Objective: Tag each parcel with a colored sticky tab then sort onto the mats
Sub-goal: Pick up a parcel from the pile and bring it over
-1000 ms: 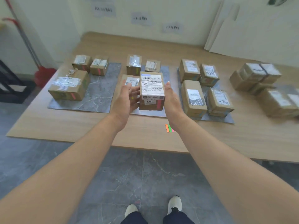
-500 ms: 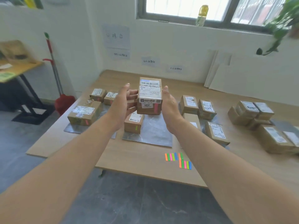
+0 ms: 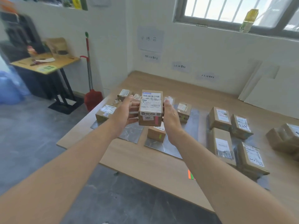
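While raised clear above the tabletop [image 3: 145,160], parcel [image 3: 151,108] clamped between both hands: left hand [image 3: 125,111] on its left side, right hand [image 3: 170,118] on its right, each grip closed flat vs. the cardboard. White shipping label on top, barcode at far end, "6832" on small sticker nr front edge. Pink tab [image 3: 156,120] stuck on front face, rt of centre. Directly below/behind held box: middle mat [image 3: 163,147] (grey, marbled) w/ small box [image 3: 156,134] carrying green tab [image 3: 160,136]; second box [image 3: 183,111] at far end of same mat. Left mat [image 3: 131,132] partly hidden by left forearm; large taped box [image 3: 105,113] on it. Right mat mostly covered — four labelled boxes [image 3: 222,144] in two rows. Loose heap of parcels [image 3: 284,138] at far rt, off the mats. Strip of tabs [image 3: 191,174] (orange, green seen) on bare tabletop nr front edge, rest hidden by right forearm.
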Demonstrator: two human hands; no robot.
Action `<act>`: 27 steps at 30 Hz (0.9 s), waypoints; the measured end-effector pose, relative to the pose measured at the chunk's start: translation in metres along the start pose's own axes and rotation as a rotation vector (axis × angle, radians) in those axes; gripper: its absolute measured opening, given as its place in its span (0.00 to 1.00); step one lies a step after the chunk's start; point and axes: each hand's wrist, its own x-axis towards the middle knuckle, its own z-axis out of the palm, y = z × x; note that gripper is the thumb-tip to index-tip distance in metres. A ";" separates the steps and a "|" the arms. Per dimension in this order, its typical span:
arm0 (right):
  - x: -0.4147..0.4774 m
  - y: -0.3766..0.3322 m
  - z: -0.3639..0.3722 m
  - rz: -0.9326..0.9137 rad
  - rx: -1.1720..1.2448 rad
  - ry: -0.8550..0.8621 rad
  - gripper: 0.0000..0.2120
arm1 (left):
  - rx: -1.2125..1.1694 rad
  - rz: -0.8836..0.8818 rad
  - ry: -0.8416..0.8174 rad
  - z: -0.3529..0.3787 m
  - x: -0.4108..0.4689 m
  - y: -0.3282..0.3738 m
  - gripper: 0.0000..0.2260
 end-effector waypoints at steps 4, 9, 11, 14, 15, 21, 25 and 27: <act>0.035 0.021 0.046 0.049 -0.025 0.039 0.24 | 0.044 -0.049 -0.019 -0.046 0.044 -0.010 0.24; 0.079 0.042 0.103 0.112 -0.043 0.179 0.23 | 0.086 -0.090 -0.085 -0.097 0.107 -0.011 0.24; 0.093 0.049 0.121 0.157 -0.037 0.224 0.23 | 0.094 -0.117 -0.098 -0.111 0.129 -0.015 0.24; 0.113 0.065 0.139 0.211 -0.019 0.251 0.20 | 0.136 -0.158 -0.146 -0.127 0.157 -0.024 0.23; 0.118 0.069 0.142 0.223 -0.008 0.256 0.20 | 0.147 -0.173 -0.156 -0.130 0.166 -0.026 0.22; 0.166 0.101 0.148 0.307 -0.014 0.262 0.19 | 0.195 -0.261 -0.171 -0.130 0.219 -0.048 0.19; 0.207 0.130 0.145 0.338 0.002 0.229 0.19 | 0.210 -0.316 -0.124 -0.124 0.257 -0.067 0.18; 0.226 0.141 0.145 0.366 -0.008 0.207 0.18 | 0.230 -0.340 -0.110 -0.120 0.275 -0.077 0.18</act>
